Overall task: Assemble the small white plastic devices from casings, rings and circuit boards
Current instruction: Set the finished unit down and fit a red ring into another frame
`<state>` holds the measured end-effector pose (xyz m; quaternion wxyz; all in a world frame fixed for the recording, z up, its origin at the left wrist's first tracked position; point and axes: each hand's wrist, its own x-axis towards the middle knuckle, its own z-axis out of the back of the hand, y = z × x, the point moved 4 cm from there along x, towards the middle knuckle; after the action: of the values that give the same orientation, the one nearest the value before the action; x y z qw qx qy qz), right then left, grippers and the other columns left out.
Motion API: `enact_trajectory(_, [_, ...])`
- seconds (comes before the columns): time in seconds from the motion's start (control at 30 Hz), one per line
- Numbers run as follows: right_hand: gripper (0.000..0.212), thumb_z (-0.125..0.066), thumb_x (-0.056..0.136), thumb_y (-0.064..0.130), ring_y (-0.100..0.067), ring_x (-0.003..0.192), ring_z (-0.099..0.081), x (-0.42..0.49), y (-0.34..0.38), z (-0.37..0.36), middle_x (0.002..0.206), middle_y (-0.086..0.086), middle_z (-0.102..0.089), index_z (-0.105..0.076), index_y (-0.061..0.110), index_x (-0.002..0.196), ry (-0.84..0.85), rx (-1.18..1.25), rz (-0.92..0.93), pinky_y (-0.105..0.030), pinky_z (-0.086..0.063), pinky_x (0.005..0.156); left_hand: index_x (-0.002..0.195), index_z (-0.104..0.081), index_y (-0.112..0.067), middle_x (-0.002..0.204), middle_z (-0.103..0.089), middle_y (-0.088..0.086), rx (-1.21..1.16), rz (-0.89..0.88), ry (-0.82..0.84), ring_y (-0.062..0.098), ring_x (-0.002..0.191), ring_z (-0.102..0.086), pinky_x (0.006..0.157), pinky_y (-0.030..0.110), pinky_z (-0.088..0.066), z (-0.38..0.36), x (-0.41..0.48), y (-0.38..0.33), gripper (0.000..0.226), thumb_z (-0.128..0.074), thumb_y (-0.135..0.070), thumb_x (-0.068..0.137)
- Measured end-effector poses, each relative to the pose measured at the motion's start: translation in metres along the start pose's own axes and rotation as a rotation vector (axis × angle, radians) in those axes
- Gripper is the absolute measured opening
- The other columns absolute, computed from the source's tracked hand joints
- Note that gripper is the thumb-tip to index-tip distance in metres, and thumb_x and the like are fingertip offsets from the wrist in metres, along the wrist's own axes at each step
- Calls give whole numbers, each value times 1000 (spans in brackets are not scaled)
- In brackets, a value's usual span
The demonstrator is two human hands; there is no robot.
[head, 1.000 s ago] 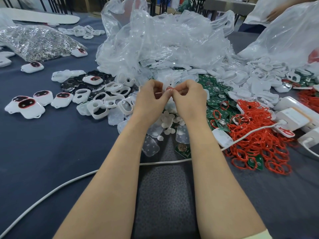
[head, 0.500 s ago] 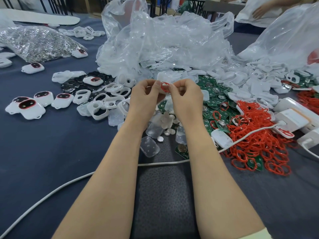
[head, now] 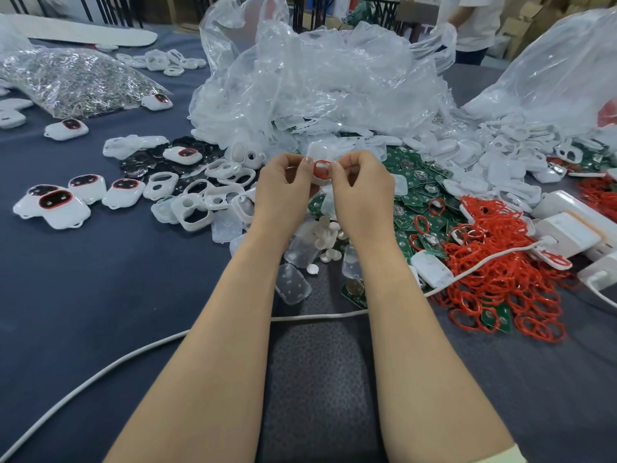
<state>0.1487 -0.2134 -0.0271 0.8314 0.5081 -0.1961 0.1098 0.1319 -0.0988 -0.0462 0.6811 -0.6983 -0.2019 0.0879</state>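
Observation:
My left hand and my right hand are raised together above the table's middle, and both pinch one red ring that sits on a small white casing between their fingertips. Green circuit boards lie in a heap just right of my hands. A pile of red rings spreads further right. Empty white casings lie to the left. Several assembled white devices with dark red-rimmed windows sit at the far left. Small white round discs lie under my hands.
Crumpled clear plastic bags rise behind my hands. A bag of metal parts lies at the back left. A white cable crosses the dark cloth under my forearms. White boxes stand at the right. A person stands at the far side.
Both hands have lifted a little and spread slightly apart. The red ring, barely visible between the fingertips before, now shows as a full loop between them.

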Motion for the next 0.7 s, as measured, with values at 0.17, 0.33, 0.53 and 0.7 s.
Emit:
enact_trajectory(0.17, [7,-56,93,13,-11,73,-51,-1,1,-1,74,6,-55,-56,13,86,7,-18,0,-18,-36,64,95,-61,-8,84,-71,4,14,-5,19,19,88,-70,85,34,-57,0,-2,-2,11,-53,-16,98])
enact_trajectory(0.33, [8,-55,93,13,-19,81,-57,0,0,1,84,-6,-63,-60,6,90,4,-22,-27,-31,-45,74,99,-64,-9,92,-72,7,76,3,47,19,90,-70,88,39,-56,0,-4,-3,17,-68,-22,88])
enact_trajectory(0.53, [7,-57,93,14,-13,76,-57,0,-3,-2,80,-2,-63,-57,12,87,15,-12,-30,-18,-45,69,107,-61,-3,92,-72,10,88,-2,67,21,90,-70,87,36,-57,1,-3,-2,24,-67,-19,90])
enact_trajectory(0.7, [10,-63,91,17,-4,57,-47,4,-16,-5,67,7,-54,-57,18,82,99,269,-260,-15,-40,55,99,-62,-6,82,-71,2,-37,27,80,10,79,-69,75,21,-55,2,-2,3,8,-62,-10,92])
